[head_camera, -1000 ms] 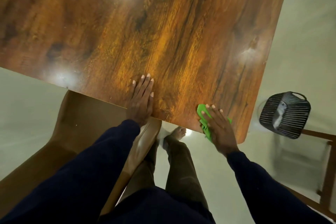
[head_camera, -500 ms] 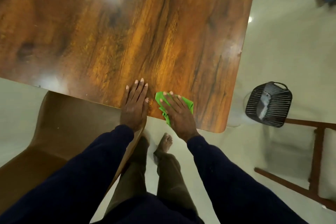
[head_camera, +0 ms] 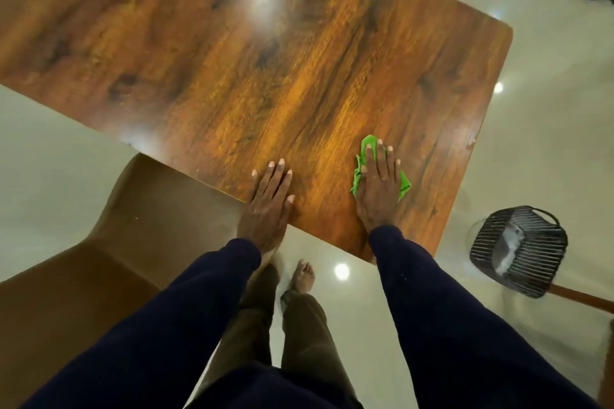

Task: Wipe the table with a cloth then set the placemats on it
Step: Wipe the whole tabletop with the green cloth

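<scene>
1. The right hand lay flat on the green cloth, pressing it onto the table near the front edge.
2. The left hand lay flat and empty beside it, fingers spread.
3. The cloth looked soft, thin and light (easy to bunch), so a flat palm on its middle seemed best.
4. No placemats showed.

Single head camera, steep downward view, close over table near edge.
</scene>
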A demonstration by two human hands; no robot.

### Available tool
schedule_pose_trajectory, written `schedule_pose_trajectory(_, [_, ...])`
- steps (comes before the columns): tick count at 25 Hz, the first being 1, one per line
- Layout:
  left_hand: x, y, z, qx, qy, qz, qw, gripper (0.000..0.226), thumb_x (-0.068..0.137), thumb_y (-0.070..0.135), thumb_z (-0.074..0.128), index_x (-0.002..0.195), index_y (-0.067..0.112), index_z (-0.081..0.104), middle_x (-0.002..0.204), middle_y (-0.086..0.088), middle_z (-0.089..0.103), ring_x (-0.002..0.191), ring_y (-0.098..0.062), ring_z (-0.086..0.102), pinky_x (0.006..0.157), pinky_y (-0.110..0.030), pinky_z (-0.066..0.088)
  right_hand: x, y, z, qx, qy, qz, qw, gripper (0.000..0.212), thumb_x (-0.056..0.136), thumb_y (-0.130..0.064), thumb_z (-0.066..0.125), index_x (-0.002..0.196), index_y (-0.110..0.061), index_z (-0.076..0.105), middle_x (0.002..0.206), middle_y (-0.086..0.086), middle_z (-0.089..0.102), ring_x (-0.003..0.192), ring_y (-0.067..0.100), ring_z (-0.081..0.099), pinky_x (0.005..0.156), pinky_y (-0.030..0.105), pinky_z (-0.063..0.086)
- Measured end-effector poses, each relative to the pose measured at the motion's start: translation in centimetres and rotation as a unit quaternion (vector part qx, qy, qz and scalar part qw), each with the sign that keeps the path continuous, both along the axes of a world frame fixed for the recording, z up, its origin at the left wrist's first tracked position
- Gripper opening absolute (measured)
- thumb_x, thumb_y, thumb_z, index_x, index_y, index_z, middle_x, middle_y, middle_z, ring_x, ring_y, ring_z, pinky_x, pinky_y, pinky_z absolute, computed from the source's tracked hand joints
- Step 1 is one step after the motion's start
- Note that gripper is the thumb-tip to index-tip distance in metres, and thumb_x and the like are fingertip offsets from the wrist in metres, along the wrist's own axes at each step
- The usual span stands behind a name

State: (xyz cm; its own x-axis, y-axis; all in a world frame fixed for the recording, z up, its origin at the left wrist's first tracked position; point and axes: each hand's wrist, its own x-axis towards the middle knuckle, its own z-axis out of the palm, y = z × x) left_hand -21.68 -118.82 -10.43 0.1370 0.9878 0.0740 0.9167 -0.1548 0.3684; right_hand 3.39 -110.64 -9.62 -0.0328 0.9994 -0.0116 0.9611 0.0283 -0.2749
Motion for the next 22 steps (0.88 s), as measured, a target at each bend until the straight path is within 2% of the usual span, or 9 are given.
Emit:
schedule_pose_trajectory(3, [-3.5,-0.9,0.0,-0.003,0.014,0.050,0.999,0.054,0.114,0.027,0.036,0.163,0.007,0.032,0.174,-0.013,0.020,0.163,-0.031,0.013,0.133,-0.051,0.002,-5.5,-1.1,-0.1,0.000,0.008,0.122,0.992,0.052,0.112,-0.027,0.031,0.163,-0.015,0.034,0.171,0.012,0.027,0.160,0.033,0.020,0.130,0.054,0.016])
schedule_pose_trajectory(5, [-5.4,-1.4,0.1,-0.005,0.014,0.078,0.997,0.054,0.114,0.027,0.035,0.163,0.005,0.032,0.174,-0.013,0.020,0.163,-0.029,0.011,0.133,-0.053,0.006,-6.9,-3.5,-0.7,-0.004,-0.014,0.251,0.968,0.056,0.111,-0.027,0.044,0.164,-0.016,0.031,0.172,0.011,0.025,0.161,0.032,0.017,0.131,0.051,0.012])
schedule_pose_trajectory(7, [-7.3,-1.5,0.6,-0.015,0.009,0.100,0.995,0.055,0.114,0.027,0.033,0.164,0.006,0.029,0.175,-0.013,0.017,0.164,-0.028,0.007,0.132,-0.056,0.009,-5.9,-4.1,-0.8,-0.014,-0.012,0.320,0.947,0.065,0.106,-0.025,0.057,0.164,-0.016,0.031,0.173,0.011,0.024,0.162,0.031,0.014,0.131,0.051,0.012])
schedule_pose_trajectory(9, [-9.3,-1.8,0.9,-0.018,0.014,0.131,0.991,0.055,0.114,0.027,0.033,0.165,0.006,0.026,0.175,-0.012,0.014,0.164,-0.027,0.005,0.132,-0.056,0.010,-5.9,-2.0,-0.5,-0.011,-0.003,0.295,0.955,0.064,0.105,-0.020,0.059,0.163,-0.015,0.034,0.172,0.012,0.025,0.161,0.032,0.016,0.130,0.056,0.016])
schedule_pose_trajectory(12, [-12.2,-2.6,0.9,-0.019,0.011,0.179,0.984,0.055,0.114,0.026,0.035,0.165,0.006,0.027,0.175,-0.012,0.014,0.164,-0.027,0.007,0.131,-0.057,0.011,-10.8,2.7,-0.1,-0.009,-0.006,0.218,0.976,0.052,0.111,-0.022,0.036,0.162,-0.014,0.036,0.171,0.014,0.028,0.159,0.035,0.023,0.125,0.060,0.026])
schedule_pose_trajectory(14, [-13.4,-3.1,0.7,-0.018,0.006,0.199,0.980,0.055,0.114,0.025,0.035,0.165,0.007,0.027,0.175,-0.012,0.015,0.164,-0.026,0.008,0.132,-0.056,0.010,-15.9,4.2,0.1,0.004,-0.013,0.248,0.969,0.051,0.112,-0.025,0.031,0.162,-0.016,0.035,0.172,0.012,0.027,0.159,0.034,0.023,0.126,0.058,0.024])
schedule_pose_trajectory(18, [-15.4,-3.6,0.4,-0.019,0.006,0.228,0.973,0.054,0.114,0.024,0.035,0.164,0.007,0.029,0.175,-0.012,0.018,0.164,-0.025,0.008,0.132,-0.056,0.009,-23.6,2.8,0.0,0.003,-0.006,0.409,0.912,0.055,0.110,-0.027,0.034,0.164,-0.019,0.031,0.173,0.008,0.024,0.161,0.032,0.018,0.128,0.054,0.020])
schedule_pose_trajectory(22, [-17.2,-3.8,0.0,-0.018,0.009,0.248,0.969,0.054,0.114,0.024,0.036,0.164,0.006,0.030,0.174,-0.012,0.019,0.164,-0.025,0.009,0.132,-0.056,0.009,-20.3,1.3,-0.7,0.001,0.006,0.577,0.817,0.053,0.109,-0.023,0.046,0.161,-0.018,0.040,0.172,0.007,0.029,0.160,0.030,0.022,0.130,0.050,0.019])
